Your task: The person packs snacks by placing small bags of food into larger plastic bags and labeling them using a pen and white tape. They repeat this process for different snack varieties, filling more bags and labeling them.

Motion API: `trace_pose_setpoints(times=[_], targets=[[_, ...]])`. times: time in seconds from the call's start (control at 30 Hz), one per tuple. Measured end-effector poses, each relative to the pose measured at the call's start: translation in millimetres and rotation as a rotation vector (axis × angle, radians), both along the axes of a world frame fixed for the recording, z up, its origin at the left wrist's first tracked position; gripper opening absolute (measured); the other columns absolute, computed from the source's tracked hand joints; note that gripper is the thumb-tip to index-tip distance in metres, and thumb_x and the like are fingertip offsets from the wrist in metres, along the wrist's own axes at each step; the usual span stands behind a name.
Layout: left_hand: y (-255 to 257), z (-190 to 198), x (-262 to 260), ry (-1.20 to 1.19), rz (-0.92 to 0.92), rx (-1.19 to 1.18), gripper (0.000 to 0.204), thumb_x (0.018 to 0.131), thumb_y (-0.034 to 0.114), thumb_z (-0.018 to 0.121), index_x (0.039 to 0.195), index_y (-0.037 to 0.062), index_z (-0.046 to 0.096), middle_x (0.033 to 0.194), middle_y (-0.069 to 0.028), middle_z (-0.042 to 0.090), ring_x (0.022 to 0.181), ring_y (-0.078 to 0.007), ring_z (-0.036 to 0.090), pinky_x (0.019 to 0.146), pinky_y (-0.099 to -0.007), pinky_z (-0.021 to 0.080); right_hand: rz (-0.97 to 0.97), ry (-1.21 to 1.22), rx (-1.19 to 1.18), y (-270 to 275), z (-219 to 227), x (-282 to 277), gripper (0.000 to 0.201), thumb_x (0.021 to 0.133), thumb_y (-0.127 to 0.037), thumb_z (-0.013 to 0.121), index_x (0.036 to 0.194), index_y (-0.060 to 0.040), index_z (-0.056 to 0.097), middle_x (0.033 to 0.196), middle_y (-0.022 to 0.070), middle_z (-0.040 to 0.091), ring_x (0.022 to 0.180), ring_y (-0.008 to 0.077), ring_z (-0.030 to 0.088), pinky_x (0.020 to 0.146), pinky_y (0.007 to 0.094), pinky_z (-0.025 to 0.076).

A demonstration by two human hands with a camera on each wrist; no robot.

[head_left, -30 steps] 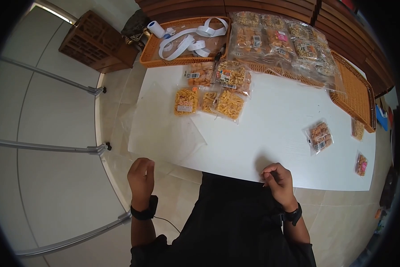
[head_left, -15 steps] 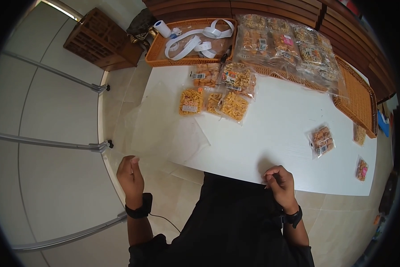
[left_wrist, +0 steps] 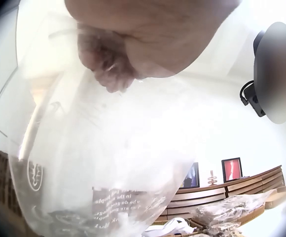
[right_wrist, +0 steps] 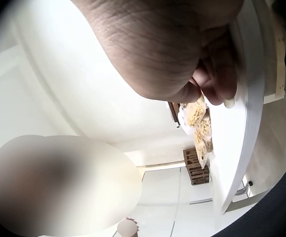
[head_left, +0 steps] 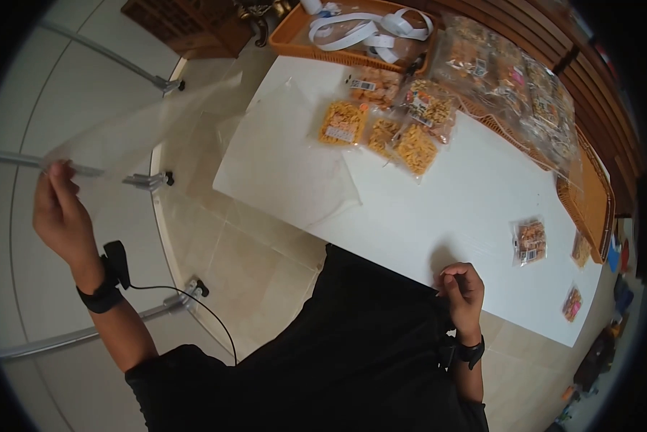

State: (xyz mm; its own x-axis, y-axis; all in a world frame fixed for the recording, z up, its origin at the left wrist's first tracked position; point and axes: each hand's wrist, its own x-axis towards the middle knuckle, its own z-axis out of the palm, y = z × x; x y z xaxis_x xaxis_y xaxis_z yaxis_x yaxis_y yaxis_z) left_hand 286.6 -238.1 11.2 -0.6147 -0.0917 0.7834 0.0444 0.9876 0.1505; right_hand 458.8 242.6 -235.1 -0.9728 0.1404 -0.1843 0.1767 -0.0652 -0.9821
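Note:
My left hand (head_left: pixel 65 219) is raised over the floor, left of the table, and pinches the edge of a clear plastic bag (head_left: pixel 161 119). The bag trails from the fingers toward the table; in the left wrist view its film (left_wrist: pixel 128 148) hangs down with printed lettering near the bottom. By the table's front edge rests my right hand (head_left: pixel 464 297), fingers loosely curled, with nothing showing between them. Another clear plastic bag or sheet (head_left: pixel 294 162) lies flat on the left part of the white table (head_left: pixel 446 205). Several snack packets (head_left: pixel 343 122) sit behind it.
A wicker tray (head_left: pixel 284 43) at the back left holds rolled white labels (head_left: pixel 345 32). Many packed snacks (head_left: pixel 503 79) fill a basket at the back right, beside another wicker tray (head_left: pixel 581 205). A single packet (head_left: pixel 531 241) lies on the right. Partition panels with metal feet (head_left: pixel 150 180) stand left.
My left hand has swung out left and up from near the table's front corner, drawing the clear bag with it. The right hand stays by the table edge. The head view has turned.

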Motion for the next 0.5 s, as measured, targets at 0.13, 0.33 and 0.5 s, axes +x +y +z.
trace_pose_setpoints(times=[0.13, 0.33, 0.5], targets=[[19.4, 6.2, 12.8, -0.002, -0.276, 0.387, 0.035, 0.106, 0.026, 0.049, 0.095, -0.0010, 0.068, 0.081, -0.0066, 0.065, 0.070, -0.0117, 0.056, 0.063, -0.0264, 0.044, 0.043, -0.050, -0.005, 5.2, -2.4, 2.3, 0.008, 0.097, -0.004, 0.060, 0.104, -0.0005, 0.058, 0.094, 0.0061, 0.064, 0.083, 0.0130, 0.061, 0.072, 0.0278, 0.053], [176.3, -62.9, 75.2, -0.518, -0.904, 0.207, 0.020, 0.095, 0.021, 0.058, 0.098, 0.0028, 0.065, 0.084, -0.0073, 0.062, 0.071, -0.0205, 0.062, 0.059, -0.0333, 0.049, 0.159, 0.199, -0.034, -29.7, 69.4, -7.8, 0.050, 0.091, -0.016, 0.070, 0.132, -0.0017, 0.046, 0.118, 0.0098, 0.060, 0.101, 0.0165, 0.061, 0.083, 0.0343, 0.052], [280.7, -106.2, 115.8, -0.868, -1.254, 0.157, 0.029, 0.084, 0.005, 0.063, 0.112, 0.0041, 0.060, 0.086, -0.0077, 0.065, 0.070, -0.0295, 0.067, 0.059, -0.0405, 0.053, 0.059, 0.241, -0.272, -36.6, 95.0, 5.8, 0.049, 0.097, -0.021, 0.065, 0.136, -0.0004, 0.046, 0.111, 0.0100, 0.064, 0.094, 0.0159, 0.063, 0.082, 0.0329, 0.053]])
